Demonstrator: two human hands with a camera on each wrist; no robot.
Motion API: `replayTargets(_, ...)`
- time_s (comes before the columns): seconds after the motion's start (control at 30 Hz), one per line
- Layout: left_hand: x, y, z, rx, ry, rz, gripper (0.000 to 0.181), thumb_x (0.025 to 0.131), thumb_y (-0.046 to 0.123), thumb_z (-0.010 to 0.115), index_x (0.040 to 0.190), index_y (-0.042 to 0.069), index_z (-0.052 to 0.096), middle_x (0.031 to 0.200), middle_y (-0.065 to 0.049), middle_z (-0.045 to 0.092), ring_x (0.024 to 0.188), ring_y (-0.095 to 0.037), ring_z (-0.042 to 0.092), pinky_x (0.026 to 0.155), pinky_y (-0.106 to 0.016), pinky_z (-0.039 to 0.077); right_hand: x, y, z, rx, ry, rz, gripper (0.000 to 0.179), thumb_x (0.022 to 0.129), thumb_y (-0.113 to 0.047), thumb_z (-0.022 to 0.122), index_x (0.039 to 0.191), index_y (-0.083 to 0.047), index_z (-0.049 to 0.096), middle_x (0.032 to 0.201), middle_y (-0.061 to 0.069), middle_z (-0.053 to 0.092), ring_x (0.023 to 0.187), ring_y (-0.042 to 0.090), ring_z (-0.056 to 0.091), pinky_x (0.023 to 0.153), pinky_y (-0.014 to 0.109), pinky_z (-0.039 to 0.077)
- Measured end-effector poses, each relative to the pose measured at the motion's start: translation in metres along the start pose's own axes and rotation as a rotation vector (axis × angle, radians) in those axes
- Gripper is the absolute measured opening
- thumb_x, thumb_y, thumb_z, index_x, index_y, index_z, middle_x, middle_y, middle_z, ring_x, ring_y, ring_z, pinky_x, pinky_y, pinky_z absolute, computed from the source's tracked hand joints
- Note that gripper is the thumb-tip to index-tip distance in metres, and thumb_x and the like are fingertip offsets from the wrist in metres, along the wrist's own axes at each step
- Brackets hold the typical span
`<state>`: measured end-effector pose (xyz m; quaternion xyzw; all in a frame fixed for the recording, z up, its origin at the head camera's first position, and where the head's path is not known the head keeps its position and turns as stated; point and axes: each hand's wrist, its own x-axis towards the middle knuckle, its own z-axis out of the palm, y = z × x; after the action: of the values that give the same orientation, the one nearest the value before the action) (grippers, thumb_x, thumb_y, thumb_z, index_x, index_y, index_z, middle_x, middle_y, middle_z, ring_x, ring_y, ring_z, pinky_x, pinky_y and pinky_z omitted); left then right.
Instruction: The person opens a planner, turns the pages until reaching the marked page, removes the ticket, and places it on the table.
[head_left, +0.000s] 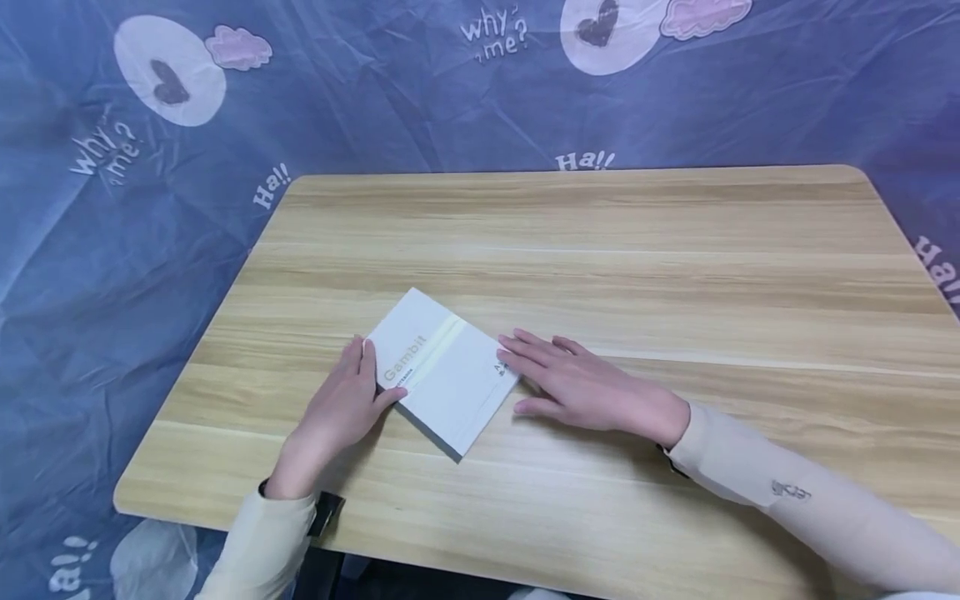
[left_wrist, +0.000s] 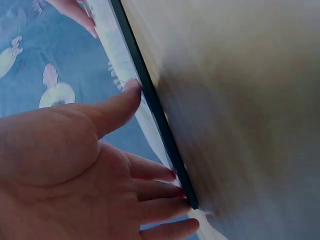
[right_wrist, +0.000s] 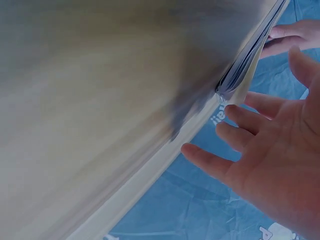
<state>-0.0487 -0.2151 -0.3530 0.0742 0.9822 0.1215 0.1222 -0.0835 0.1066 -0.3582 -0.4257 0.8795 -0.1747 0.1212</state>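
Smooth, matt paper-covered notebook (head_left: 457,392), smooth wood-grain tabletop (head_left: 675,275), creased, faintly glossy cloth backdrop (head_left: 405,108), matt fabric sleeves (head_left: 735,458)

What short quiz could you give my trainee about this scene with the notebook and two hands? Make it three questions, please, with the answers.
1. Which large gold word is printed on the notebook?
2. True or false: the left hand and the right hand are at the same side of the notebook.
3. The notebook lies on: A) a metal tray; B) a wood-grain table; C) a folded towel.

Key:
1. Gambit.
2. False; they are at opposite sides.
3. B.
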Motion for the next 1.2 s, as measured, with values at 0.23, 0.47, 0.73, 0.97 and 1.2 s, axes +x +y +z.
replayTargets(0.23,0.036,0.006,-0.001,0.01,-0.057,0.099,0.085,0.099,0.037,0.058,0.148,-0.018,0.015,0.156,-0.035,0.007,0.145,-0.045,0.008,0.115,-0.057,0.017,-0.019,0.007,-0.001,-0.035,0.022,0.05,0.075,0.097,-0.05,0.055,0.155,-0.01,0.031,0.162,0.006,0.021,0.149,0.024,0.013,0.114,0.058,0.021)
replayTargets(0.47,0.076,0.017,-0.005,0.01,-0.136,0.209,0.085,0.1,0.041,0.053,0.153,-0.008,0.009,0.16,-0.026,-0.001,0.148,-0.037,0.001,0.117,-0.056,0.01,-0.039,0.014,-0.003,-0.091,0.041,0.107,0.075,0.097,-0.049,0.056,0.155,-0.009,0.03,0.161,0.008,0.022,0.148,0.027,0.016,0.113,0.059,0.021)
replayTargets(0.73,0.124,0.037,-0.013,0.045,-0.233,0.334,0.086,0.1,0.047,0.049,0.156,0.0,0.003,0.163,-0.018,-0.006,0.149,-0.029,-0.005,0.117,-0.057,0.009,-0.061,0.021,-0.009,-0.113,0.04,0.187,0.075,0.097,-0.048,0.056,0.155,-0.008,0.029,0.162,0.01,0.02,0.149,0.028,0.014,0.114,0.059,0.018)
replayTargets(0.97,0.161,0.06,-0.021,0.091,-0.297,0.429,0.083,0.102,0.048,0.046,0.157,0.006,0.0,0.163,-0.012,-0.01,0.149,-0.025,-0.007,0.118,-0.055,0.007,-0.074,0.029,-0.011,-0.124,0.067,0.228,0.073,0.098,-0.049,0.054,0.154,-0.006,0.032,0.161,0.012,0.021,0.148,0.03,0.017,0.112,0.061,0.021)
replayTargets(1.2,0.193,0.079,-0.026,0.11,-0.331,0.527,0.082,0.102,0.048,0.045,0.158,0.008,-0.001,0.163,-0.011,-0.011,0.149,-0.024,-0.008,0.118,-0.053,0.004,-0.084,0.034,-0.016,-0.118,0.085,0.269,0.073,0.099,-0.049,0.053,0.154,-0.007,0.031,0.161,0.012,0.023,0.147,0.031,0.019,0.109,0.063,0.023)
